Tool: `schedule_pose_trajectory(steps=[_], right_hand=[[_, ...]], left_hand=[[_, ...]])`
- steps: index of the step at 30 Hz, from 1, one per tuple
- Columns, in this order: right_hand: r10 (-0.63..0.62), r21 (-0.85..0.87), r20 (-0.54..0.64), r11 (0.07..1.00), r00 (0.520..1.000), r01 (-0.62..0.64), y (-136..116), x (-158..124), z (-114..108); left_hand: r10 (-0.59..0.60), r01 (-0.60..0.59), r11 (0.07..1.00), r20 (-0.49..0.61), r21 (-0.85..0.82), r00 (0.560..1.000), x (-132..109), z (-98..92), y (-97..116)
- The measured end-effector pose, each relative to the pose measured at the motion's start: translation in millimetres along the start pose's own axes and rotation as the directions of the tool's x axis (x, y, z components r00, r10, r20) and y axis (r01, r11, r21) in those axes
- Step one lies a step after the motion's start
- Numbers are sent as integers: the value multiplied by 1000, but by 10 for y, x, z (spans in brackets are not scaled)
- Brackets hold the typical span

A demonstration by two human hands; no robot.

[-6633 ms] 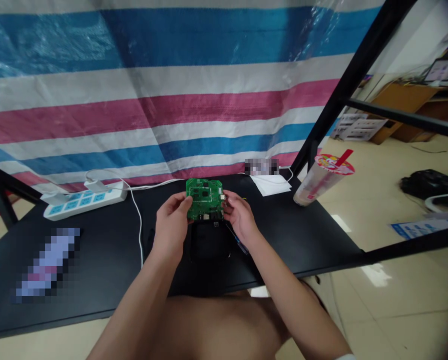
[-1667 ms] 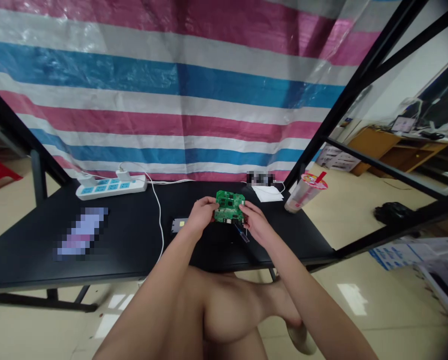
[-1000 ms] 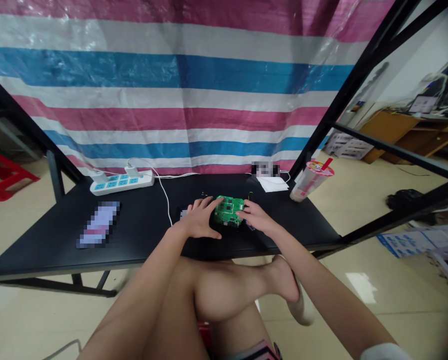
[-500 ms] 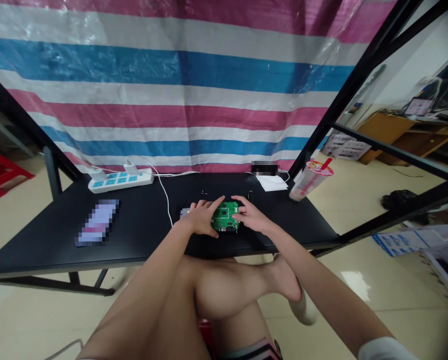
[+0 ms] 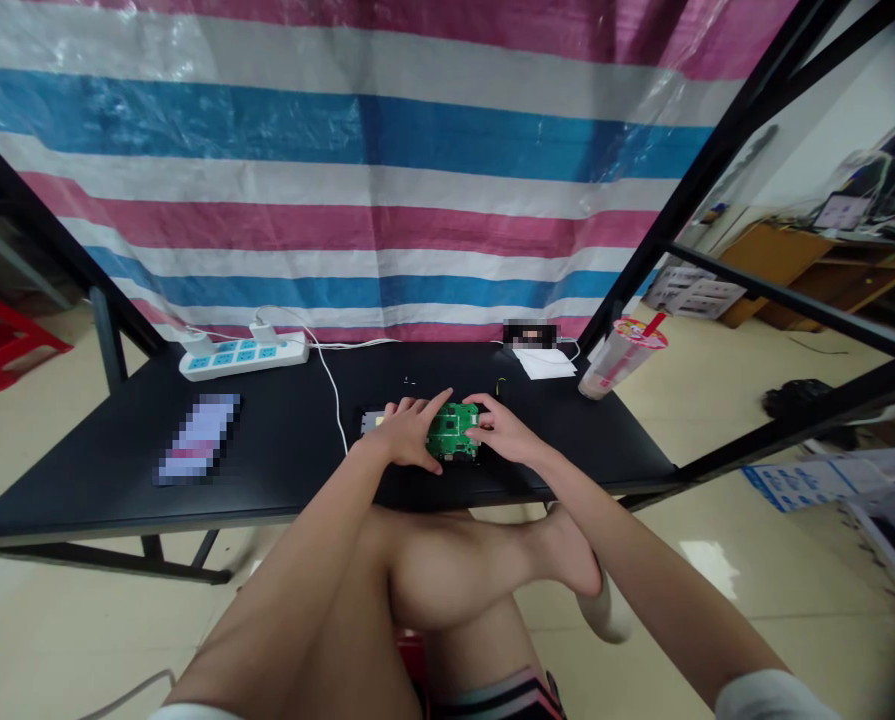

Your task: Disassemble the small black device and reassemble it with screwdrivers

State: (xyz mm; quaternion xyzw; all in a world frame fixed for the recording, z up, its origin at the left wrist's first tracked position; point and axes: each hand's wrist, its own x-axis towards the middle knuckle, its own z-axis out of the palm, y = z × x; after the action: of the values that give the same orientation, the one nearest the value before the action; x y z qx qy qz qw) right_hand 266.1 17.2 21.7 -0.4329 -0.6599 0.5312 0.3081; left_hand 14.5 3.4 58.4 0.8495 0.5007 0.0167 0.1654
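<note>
A green circuit board (image 5: 453,432) lies flat near the front middle of the black table (image 5: 267,450). My left hand (image 5: 409,432) rests over its left edge, fingers stretched out and pressing down. My right hand (image 5: 501,430) covers its right edge, fingers bent onto the board. Under the board sits a dark casing, mostly hidden by my hands. A small grey part (image 5: 370,422) peeks out just left of my left hand.
A white power strip (image 5: 241,355) with a white cable (image 5: 333,395) lies at the back left. A blurred flat object (image 5: 196,450) is on the left. White paper (image 5: 543,362) and a sealed drink cup (image 5: 621,356) stand at the back right. Black frame bars rise on both sides.
The board came down from being held in the air to lying on the table. Both hands now press on it, and in the last half second they barely shifted.
</note>
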Motion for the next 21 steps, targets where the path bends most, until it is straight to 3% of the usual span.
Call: schedule_pose_trajectory(steps=[12,21], right_hand=[[22,-114,31,993,999,-18,63,24,-91],[-72,-465,-119,885,990,8,-34,85,-139]], left_hand=[[16,-18,1000,-62,-19,998,7,86,-19],[22,-23,1000,-72,-13,997,31,105,-26]])
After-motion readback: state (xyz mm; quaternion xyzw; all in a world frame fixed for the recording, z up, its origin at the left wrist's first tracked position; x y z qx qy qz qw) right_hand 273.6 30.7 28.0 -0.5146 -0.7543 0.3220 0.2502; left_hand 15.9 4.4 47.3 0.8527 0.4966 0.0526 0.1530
